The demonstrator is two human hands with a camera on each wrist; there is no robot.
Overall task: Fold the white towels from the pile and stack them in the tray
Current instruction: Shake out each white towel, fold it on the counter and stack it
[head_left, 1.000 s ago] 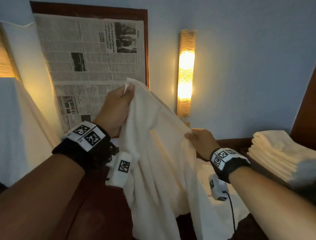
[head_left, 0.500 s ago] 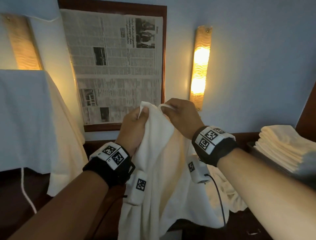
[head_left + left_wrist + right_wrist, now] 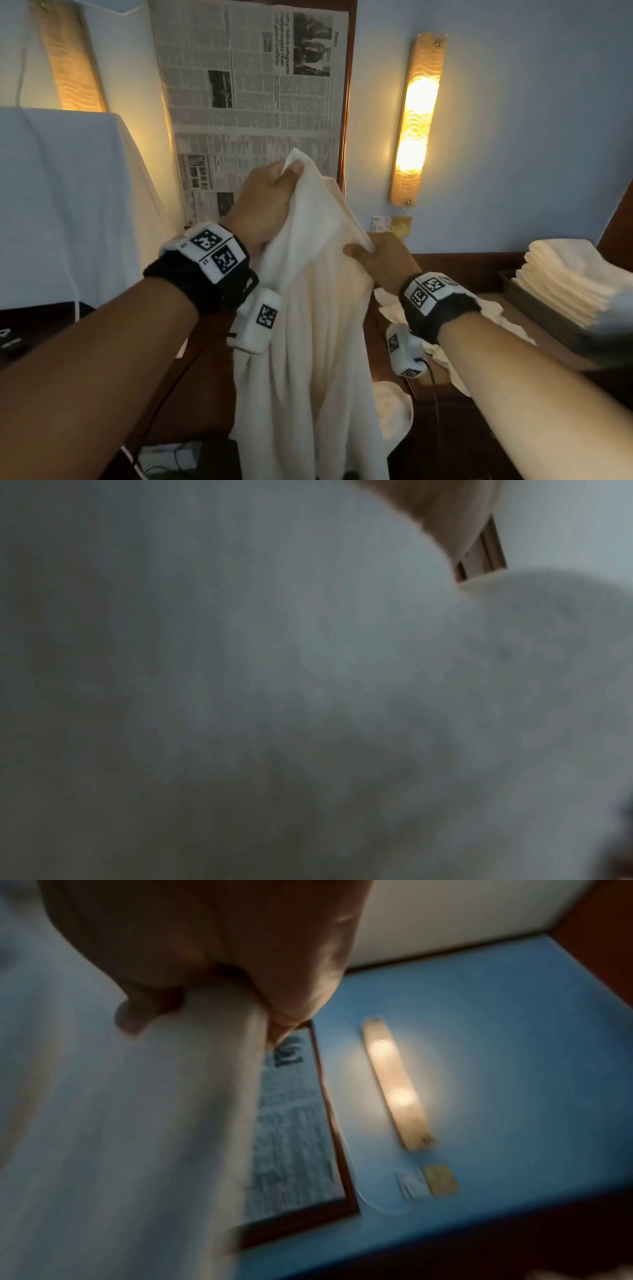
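A white towel (image 3: 318, 325) hangs in the air in front of me, held up by both hands. My left hand (image 3: 270, 202) pinches its top corner. My right hand (image 3: 376, 257) grips the towel's upper edge lower down and to the right. In the right wrist view the fingers (image 3: 219, 961) are curled round the towel (image 3: 120, 1137). White cloth (image 3: 274, 683) fills the left wrist view, so that hand is hidden there. A stack of folded towels (image 3: 568, 277) sits in a dark tray (image 3: 520, 294) at the right. Loose towels (image 3: 479, 329) lie on the wooden surface behind my right wrist.
A framed newspaper (image 3: 253, 96) hangs on the blue wall between two lit wall lamps (image 3: 416, 120). A white-draped object (image 3: 68, 205) stands at the left. A wall switch (image 3: 382, 224) is under the right lamp. Cables and a small device (image 3: 171, 455) lie low at the front.
My right hand has slid down and to the right along the towel's edge, away from the left hand. The left hand still holds the top corner high.
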